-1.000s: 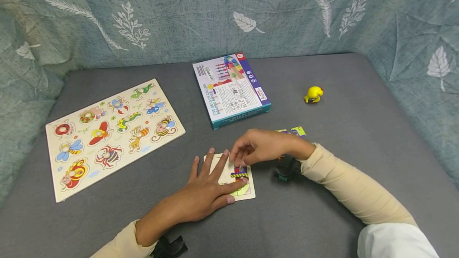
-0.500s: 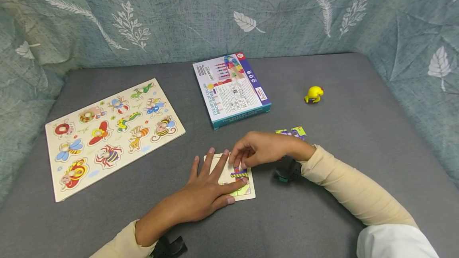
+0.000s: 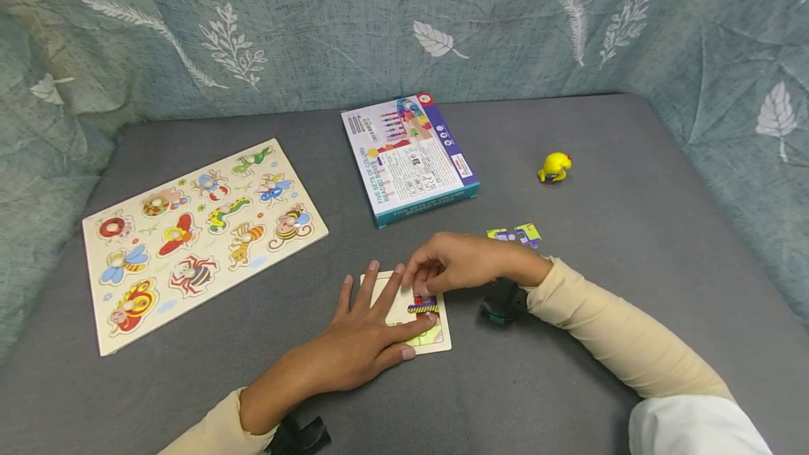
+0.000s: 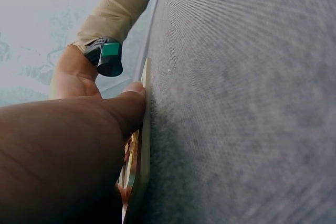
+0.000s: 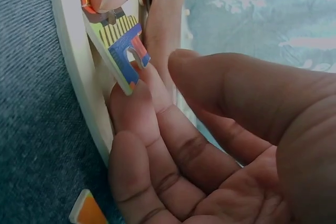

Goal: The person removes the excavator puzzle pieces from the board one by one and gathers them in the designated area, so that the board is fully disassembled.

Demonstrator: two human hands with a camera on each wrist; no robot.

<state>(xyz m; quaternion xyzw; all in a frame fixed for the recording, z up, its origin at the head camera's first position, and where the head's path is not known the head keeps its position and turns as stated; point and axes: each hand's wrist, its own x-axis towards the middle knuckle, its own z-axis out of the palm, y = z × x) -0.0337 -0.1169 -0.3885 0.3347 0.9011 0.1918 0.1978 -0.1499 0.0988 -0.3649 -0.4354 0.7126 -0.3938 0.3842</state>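
Observation:
A small wooden jigsaw tray (image 3: 445, 339) lies on the grey table in front of me, partly filled with colourful pieces. My left hand (image 3: 363, 339) rests flat on it with fingers spread; its thumb shows at the tray's edge in the left wrist view. Over the tray's upper right my right hand (image 3: 461, 262) has its fingers bent downward. In the right wrist view its fingertips (image 5: 134, 95) touch the end of a blue-and-yellow puzzle piece (image 5: 121, 48), while the thumb (image 5: 184, 66) stands apart from them. The left hand covers part of the tray.
Loose puzzle pieces (image 3: 527, 234) lie beyond the right wrist, and an orange piece (image 5: 89, 209) shows beside the tray. A knobbed insect puzzle board (image 3: 145, 244) is at left, a bead-set box (image 3: 413, 160) in back, a yellow toy chick (image 3: 556, 166) at right.
The right hand's fingertips have shifted slightly over the pieces at the tray's upper right. The left hand has stayed spread in the same place.

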